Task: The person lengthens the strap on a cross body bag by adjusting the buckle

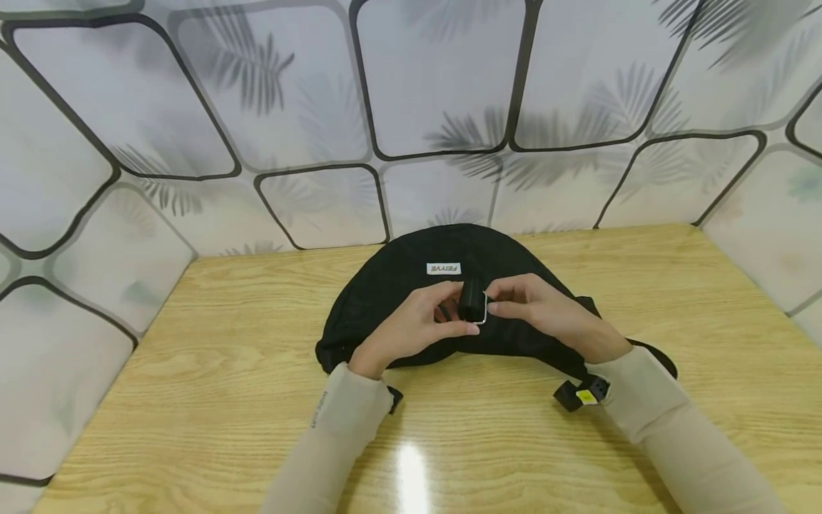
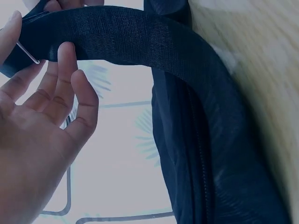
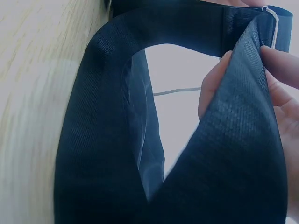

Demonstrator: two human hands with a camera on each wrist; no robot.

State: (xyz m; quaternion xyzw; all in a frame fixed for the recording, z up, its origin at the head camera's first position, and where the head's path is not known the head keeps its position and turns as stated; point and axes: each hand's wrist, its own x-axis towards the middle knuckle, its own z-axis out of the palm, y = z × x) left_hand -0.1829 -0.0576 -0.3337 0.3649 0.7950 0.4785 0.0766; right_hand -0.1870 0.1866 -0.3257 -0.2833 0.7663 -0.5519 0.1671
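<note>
A black half-moon fabric bag (image 1: 398,293) lies on the wooden table, its white label (image 1: 443,268) facing up. Over its front part, a wide black webbing strap (image 2: 121,35) is raised and passes through a thin metal buckle (image 3: 274,28). Between thumb and index finger, my left hand (image 1: 417,320) pinches the buckle with the strap in it; its other fingers extend below the webbing. Close on the right, my right hand (image 1: 546,310) pinches the strap beside the buckle. In the right wrist view, the webbing (image 3: 238,135) slants down from those fingers and partly covers them.
Wooden table (image 1: 225,371) surrounds the bag. Behind and at both sides stands a patterned cloth wall (image 1: 437,86). A strap loop (image 1: 661,357) sticks out at the bag's right end. Small black wrist devices (image 1: 581,392) sit at both cuffs.
</note>
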